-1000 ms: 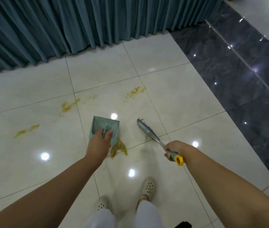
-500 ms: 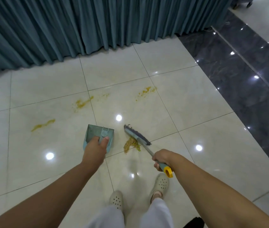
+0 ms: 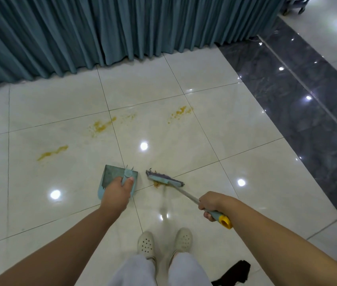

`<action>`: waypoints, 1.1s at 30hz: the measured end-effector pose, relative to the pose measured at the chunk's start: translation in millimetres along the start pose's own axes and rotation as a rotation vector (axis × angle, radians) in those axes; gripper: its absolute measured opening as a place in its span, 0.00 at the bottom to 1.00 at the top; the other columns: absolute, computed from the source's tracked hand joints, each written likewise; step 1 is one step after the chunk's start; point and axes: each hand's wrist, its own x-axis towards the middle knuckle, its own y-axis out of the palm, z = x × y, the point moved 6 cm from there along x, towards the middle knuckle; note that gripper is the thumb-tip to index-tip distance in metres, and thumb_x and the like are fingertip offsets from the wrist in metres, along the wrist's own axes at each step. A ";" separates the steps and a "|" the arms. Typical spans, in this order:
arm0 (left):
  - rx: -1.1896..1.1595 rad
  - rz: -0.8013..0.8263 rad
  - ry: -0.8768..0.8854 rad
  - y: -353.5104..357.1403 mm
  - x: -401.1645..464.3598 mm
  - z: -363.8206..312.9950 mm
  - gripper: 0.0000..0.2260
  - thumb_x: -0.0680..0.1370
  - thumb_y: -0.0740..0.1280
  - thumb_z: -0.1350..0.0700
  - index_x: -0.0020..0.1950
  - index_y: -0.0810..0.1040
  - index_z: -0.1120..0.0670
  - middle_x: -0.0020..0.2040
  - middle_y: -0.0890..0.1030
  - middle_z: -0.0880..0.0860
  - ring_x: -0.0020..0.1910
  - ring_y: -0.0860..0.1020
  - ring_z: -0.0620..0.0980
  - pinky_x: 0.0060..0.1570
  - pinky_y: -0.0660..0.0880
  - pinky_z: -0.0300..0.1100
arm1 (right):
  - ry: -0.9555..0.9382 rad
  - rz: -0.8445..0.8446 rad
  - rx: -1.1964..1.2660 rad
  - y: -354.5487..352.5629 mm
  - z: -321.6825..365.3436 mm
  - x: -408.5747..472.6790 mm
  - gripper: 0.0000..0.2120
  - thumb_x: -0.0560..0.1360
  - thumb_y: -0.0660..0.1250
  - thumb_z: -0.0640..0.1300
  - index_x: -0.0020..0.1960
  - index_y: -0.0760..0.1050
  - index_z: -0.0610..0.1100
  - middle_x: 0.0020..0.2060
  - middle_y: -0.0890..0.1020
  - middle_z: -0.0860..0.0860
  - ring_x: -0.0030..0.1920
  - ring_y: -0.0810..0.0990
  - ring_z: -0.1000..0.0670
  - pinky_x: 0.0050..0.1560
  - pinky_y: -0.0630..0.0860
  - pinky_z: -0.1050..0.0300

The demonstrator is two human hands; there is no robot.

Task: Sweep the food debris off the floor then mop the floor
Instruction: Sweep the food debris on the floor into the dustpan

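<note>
While the left hand [image 3: 116, 190] holds the dustpan [image 3: 114, 176] and the right hand [image 3: 212, 203] grips the brush [image 3: 164, 178] over one pile [image 3: 156, 184], three far smears [image 3: 53, 152] remain, mopping not begun.

Single head-worn wide-angle view, looking forward and steeply down, close over tiled floor [image 3: 215, 129], curtain [image 3: 122, 27] ahead

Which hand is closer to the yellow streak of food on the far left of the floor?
Left. The left hand, gripping the dustpan, sits just below and right of that yellow streak. The right hand, holding the broom handle, is much farther off to the right.
</note>
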 end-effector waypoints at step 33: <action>-0.033 0.140 -0.102 19.4 -97.0 9.4 0.13 0.81 0.59 0.49 0.46 0.71 0.58 0.30 0.69 0.54 0.24 0.64 0.46 0.21 0.61 0.35 | -0.022 0.227 0.751 10.2 -10.4 3.4 0.04 0.79 0.57 0.35 0.46 0.67 0.36 0.31 0.68 0.44 0.13 0.66 0.54 0.15 0.67 0.69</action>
